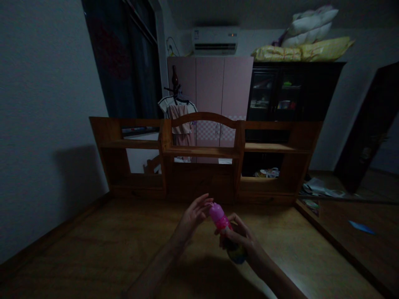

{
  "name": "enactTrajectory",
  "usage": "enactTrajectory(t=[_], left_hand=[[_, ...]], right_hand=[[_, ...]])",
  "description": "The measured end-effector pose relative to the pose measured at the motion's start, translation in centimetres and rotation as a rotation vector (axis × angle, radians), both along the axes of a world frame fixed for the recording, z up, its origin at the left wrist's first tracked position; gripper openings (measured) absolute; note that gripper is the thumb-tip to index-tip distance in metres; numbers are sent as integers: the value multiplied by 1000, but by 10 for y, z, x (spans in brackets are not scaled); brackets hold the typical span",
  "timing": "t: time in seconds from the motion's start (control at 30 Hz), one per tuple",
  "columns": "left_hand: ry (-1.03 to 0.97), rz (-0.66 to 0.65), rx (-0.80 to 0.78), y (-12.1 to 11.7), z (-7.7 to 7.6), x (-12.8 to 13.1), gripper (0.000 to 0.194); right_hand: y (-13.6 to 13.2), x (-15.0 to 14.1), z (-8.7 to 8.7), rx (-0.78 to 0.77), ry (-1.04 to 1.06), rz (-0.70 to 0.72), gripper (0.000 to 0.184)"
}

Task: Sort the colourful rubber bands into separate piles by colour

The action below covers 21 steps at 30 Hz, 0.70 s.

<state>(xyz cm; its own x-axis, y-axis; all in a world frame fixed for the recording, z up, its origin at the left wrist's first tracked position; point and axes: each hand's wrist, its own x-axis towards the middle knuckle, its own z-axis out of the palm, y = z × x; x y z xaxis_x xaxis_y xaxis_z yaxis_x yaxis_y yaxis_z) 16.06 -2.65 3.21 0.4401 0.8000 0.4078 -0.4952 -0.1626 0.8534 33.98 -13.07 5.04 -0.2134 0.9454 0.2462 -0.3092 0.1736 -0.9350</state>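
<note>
A small bottle with a pink top and a darker yellow-and-blue lower part is held tilted over the wooden surface, its top pointing up and to the left. My right hand is wrapped around its middle, hiding part of the body. Just left of the pink tip is my left hand, its fingers stretched out and slightly bent. Those fingertips are close to the tip; in the dim light I cannot tell if they touch it.
Beneath my hands lies a broad wooden surface. A wooden shelf unit runs along its far side. At left rises a plain wall. Beyond the shelf stand a pink wardrobe and a dark cabinet. A lower wooden surface extends at right.
</note>
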Motion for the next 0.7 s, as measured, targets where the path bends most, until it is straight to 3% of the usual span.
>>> enactTrajectory(t=[0.1, 0.27, 0.43, 0.63, 0.7], left_hand=[[63, 30, -20, 2, -5, 1, 71], [130, 190, -98, 0, -4, -2, 60], [-1, 3, -1, -14, 4, 8, 79], [104, 263, -189, 3, -7, 0, 61], [38, 254, -221, 6, -9, -2, 59]], right_hand=[[0, 2, -2, 14, -38, -14, 22], [0, 4, 0, 76, -52, -71, 20], [1, 0, -4, 107, -170, -143, 26], [-2, 0, 2, 104, -169, -183, 28], [-1, 0, 2, 113, -192, -209, 28]])
